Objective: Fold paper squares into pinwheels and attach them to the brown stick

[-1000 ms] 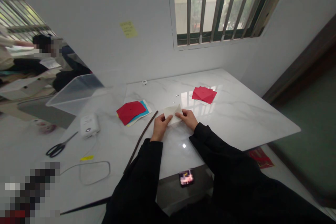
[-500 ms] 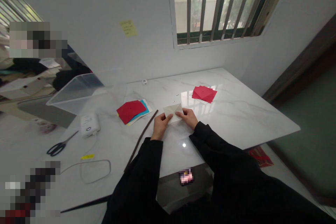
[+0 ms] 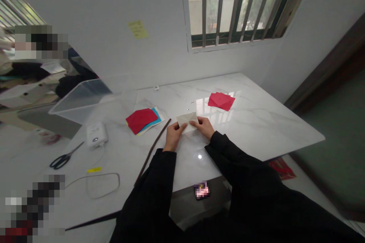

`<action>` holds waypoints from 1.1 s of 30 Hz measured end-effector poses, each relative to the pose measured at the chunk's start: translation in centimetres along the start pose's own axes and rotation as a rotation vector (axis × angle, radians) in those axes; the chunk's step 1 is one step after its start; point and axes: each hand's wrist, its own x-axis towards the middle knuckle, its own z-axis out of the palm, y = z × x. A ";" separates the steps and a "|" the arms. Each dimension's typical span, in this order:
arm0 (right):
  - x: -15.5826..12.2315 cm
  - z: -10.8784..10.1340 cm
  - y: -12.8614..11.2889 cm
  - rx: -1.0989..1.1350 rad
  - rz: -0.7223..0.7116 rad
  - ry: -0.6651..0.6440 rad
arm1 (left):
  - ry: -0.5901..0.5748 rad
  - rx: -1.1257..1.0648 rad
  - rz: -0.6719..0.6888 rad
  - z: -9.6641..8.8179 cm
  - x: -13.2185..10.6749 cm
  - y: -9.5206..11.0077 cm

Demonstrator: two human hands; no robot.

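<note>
A small cream-white piece of paper (image 3: 187, 118), with creases that look like an envelope's flaps, is held between my two hands over the table. My left hand (image 3: 173, 135) grips its left side, thumb on top. On the right side, my right hand (image 3: 204, 126) pinches it in the same way. Both thumbs press near the paper's middle, and the other fingers are partly hidden beneath it. Left of my hands lies a stack of red, blue and white paper (image 3: 141, 120). Beyond my right hand sits another pile of red paper (image 3: 221, 101).
Two tiny shiny bits (image 3: 188, 109) lie just behind the paper. A dark brown strip (image 3: 152, 152) runs beside my left arm. Farther left are black-handled scissors (image 3: 61, 161), a white device (image 3: 96, 135) with a cable and a clear plastic bin (image 3: 81, 100). A barred window (image 3: 236, 7) is ahead.
The view has shifted very slightly. Both hands keep hold of the creased paper in nearly the same spot, with no other clear movement.
</note>
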 end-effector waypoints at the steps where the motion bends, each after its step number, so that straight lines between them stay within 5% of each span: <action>1: 0.0 0.0 0.0 0.002 0.001 -0.001 | 0.003 0.003 0.002 0.0 0.0 0.1; 33: 0.1 -0.3 0.2 -0.124 0.025 0.001 | -0.025 0.030 -0.027 -0.1 0.0 0.1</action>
